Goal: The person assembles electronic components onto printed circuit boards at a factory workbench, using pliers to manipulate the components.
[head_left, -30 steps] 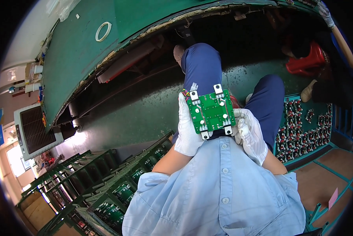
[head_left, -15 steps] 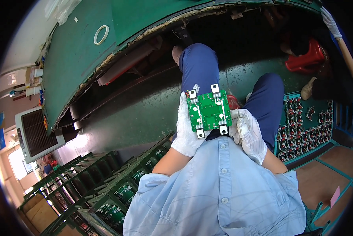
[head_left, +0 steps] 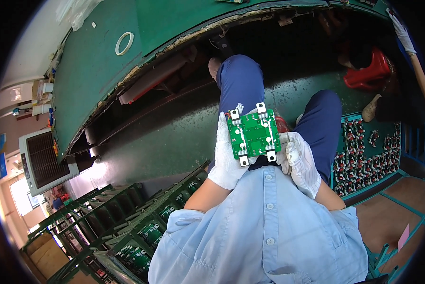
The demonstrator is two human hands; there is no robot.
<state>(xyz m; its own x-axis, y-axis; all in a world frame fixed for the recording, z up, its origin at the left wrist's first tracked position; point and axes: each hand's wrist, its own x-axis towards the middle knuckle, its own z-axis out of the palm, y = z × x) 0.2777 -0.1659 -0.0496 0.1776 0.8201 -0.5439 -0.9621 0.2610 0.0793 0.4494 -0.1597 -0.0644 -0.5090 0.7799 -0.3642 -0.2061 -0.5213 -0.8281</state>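
Note:
A green circuit board [head_left: 255,135] lies before my lap, its soldered face turned up. Black parts with metal tabs stick out at its corners. My left hand [head_left: 225,154], in a white glove, grips the board along its left side, some fingers hidden beneath it. At the lower right edge of the board is my right hand [head_left: 297,158], gloved too, with fingers curled. A thin, pointed item [head_left: 288,137] shows by those fingers; its kind is too small to tell. Behind the board's right edge a bit of red [head_left: 282,124] is visible.
A green workbench [head_left: 99,71] with a white ring [head_left: 124,43] curves across the upper left. Racks of boards [head_left: 151,232] stand lower left. To the right is a tray of small red-and-black parts [head_left: 364,161]. Beyond it are a red stool [head_left: 373,71] and a co-worker's gloved hand [head_left: 402,35].
The board and my hands keep nearly the same place, with a slight shift of the view. At the upper right, the co-worker's gloved hand has moved slightly downward.

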